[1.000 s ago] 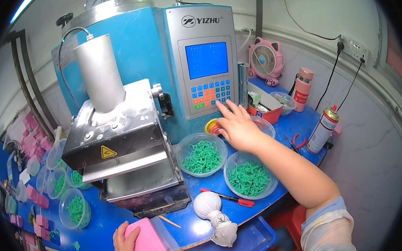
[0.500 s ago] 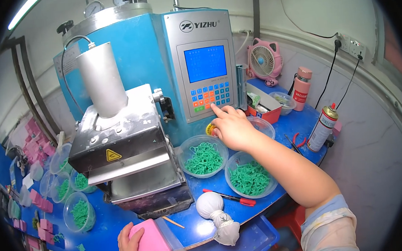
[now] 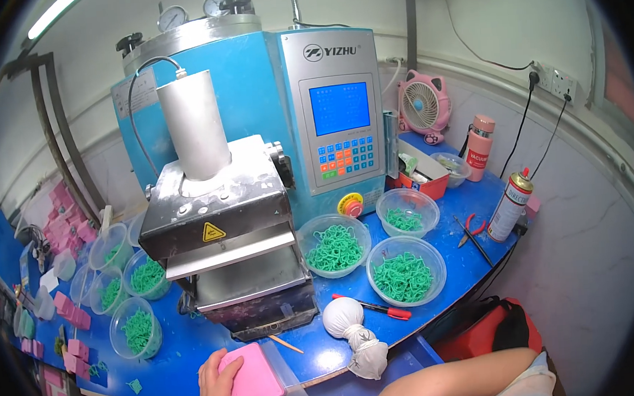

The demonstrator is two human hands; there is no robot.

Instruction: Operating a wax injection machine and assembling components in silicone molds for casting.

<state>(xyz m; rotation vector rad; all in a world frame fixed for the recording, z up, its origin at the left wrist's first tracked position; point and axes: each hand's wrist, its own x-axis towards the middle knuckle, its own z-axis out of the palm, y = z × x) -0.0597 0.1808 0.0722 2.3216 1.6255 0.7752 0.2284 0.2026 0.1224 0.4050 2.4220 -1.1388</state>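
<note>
My left hand (image 3: 223,389), at the table's front edge, grips a flat pink rubber-like block (image 3: 254,380) by its left side, thumb along the bottom. A clear plastic sheet (image 3: 288,377) lies under or beside it. My right forearm (image 3: 459,382) crosses the lower right; its hand is cut off by the lower edge. Ahead of the left hand stands a teal machine (image 3: 248,79) with a black and silver clamp head (image 3: 220,211), its plates apart. The control panel (image 3: 341,109) carries a lit blue screen, coloured keys and a red stop button (image 3: 351,205).
Clear bowls of green wax-like strands (image 3: 407,276) stand on both sides of the machine. Nearby lie a white cloth pouch (image 3: 345,320), a red-black marker (image 3: 382,309) and a wooden stick (image 3: 286,344). Farther right are pliers (image 3: 471,228), a spray can (image 3: 510,208) and a pink fan (image 3: 424,104).
My right hand has left the control panel keys and dropped down past the lower edge. My left hand still grips the pink block. The whole view has shifted slightly.
</note>
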